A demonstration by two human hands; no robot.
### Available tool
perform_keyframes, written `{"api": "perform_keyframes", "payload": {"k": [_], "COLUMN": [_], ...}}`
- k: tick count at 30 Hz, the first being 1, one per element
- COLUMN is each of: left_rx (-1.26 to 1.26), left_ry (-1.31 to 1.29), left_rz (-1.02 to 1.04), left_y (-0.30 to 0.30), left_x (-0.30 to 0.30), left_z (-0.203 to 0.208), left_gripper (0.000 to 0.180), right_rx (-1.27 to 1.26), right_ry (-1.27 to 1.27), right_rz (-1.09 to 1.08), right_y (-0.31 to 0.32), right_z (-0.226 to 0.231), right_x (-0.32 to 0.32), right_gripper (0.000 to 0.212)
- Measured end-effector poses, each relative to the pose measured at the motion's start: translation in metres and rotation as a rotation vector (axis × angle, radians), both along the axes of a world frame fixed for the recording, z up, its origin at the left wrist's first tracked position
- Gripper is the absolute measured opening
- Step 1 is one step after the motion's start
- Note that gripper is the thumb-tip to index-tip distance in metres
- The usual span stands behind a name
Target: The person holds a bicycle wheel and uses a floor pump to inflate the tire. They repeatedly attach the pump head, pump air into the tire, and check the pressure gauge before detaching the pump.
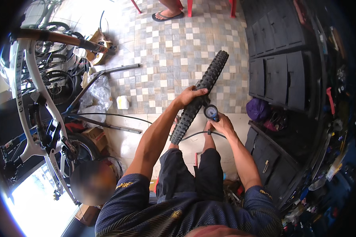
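A black, knobbly bicycle tyre stands edge-on in front of me, tilted with its far end to the right. My left hand grips it near the middle, thumb across the tread and the other fingers mostly hidden. To the right of the tyre, my right hand is closed around an air inflator with a round dial gauge. The gauge sits close beside the tyre's side; whether its nozzle is on the valve I cannot tell. A black air hose runs below the tyre, between my hands and my legs.
A white bicycle frame stands at left, with wheels, plastic wrap and boxes behind. Black drawer units line the right side, with a purple bundle. A sandalled foot and red chair legs are at the far edge.
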State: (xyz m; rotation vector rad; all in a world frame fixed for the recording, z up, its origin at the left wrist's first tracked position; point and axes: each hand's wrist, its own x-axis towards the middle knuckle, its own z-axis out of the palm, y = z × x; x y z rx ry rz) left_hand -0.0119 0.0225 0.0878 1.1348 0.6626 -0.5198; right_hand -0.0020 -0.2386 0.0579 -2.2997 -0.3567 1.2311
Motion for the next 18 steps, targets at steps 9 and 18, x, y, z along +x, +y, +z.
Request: {"api": "perform_keyframes", "payload": {"k": [9,18], "left_rx": [-0.015,0.02], "left_ry": [-0.01,-0.028], "left_rz": [0.056,0.085], "left_y": [-0.031,-0.043], "left_x": [-0.006,-0.006], "left_z": [-0.008,-0.01], "left_gripper": [0.082,0.093], "right_rx": [-0.136,-0.192], "right_ry": [-0.041,-0.073], "right_rz": [0.076,0.052], "right_y": [-0.008,-0.009], "right_z": [0.046,0.059], "right_x": [0.015,0.016], "right_gripper": [0.045,0.038]}}
